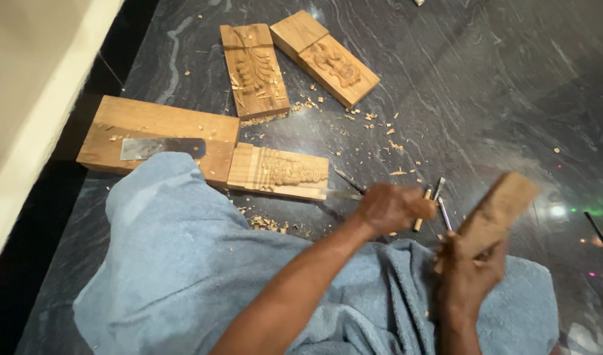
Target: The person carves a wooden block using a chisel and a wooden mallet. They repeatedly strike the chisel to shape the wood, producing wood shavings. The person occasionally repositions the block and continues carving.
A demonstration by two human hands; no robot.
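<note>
My left hand [391, 207] grips a chisel [344, 194]; its metal blade points left and its tip lies at the right end of a carved wooden block [278, 172] on the dark stone floor. My right hand [467, 276] holds a plain wooden block [500, 209] like a mallet, raised and blurred, to the right of the chisel's handle. A blue towel [183, 263] covers my lap beneath both arms.
Two more carved blocks [254, 69] [324, 56] lie farther off. A long plank [158, 125] with a flat metal blade [160, 148] on it lies at left. Spare chisels [440, 197] and wood chips [380, 131] are scattered on the floor. A pale wall [32, 98] runs along the left.
</note>
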